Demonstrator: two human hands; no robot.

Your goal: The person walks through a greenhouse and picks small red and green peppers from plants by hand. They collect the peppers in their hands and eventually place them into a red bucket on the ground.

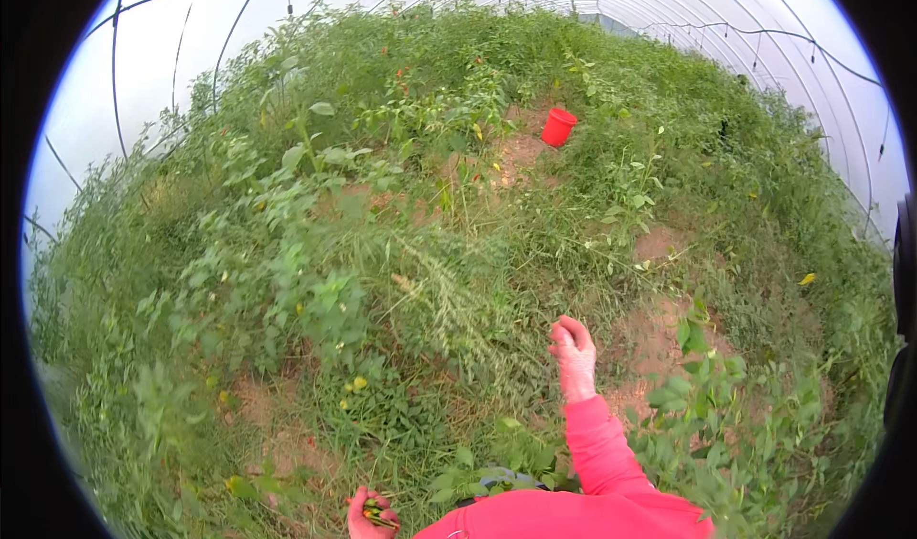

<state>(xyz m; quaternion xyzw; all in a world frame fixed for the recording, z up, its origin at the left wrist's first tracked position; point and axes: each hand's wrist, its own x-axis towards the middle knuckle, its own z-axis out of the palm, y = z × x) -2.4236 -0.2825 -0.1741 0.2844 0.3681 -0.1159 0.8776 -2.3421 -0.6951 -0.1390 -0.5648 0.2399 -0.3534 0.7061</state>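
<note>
Low at the bottom edge, my left hand (pixel 360 522) is cupped around a few small chili peppers (pixel 374 512), green and red. Its fingers curl over them, so part of the bunch is hidden. My right hand (pixel 574 353) reaches forward in a pink sleeve (pixel 602 446), above weeds and grass. The thumb and fingers are pinched together; whether something small sits between them is too blurred to tell. Pale yellow-green fruits (pixel 359 382) hang low between the two hands. A leafy green plant (pixel 698 388) rises to the right of my right arm.
A red bucket (pixel 558 127) stands slightly tilted on bare soil farther ahead. Dense pepper plants and weeds (pixel 286 266) crowd both sides, with red peppers (pixel 402 73) among them. Patches of brown soil (pixel 655 331) show at right. A plastic-covered hoop tunnel (pixel 688 1) arches overhead, with hanging lines.
</note>
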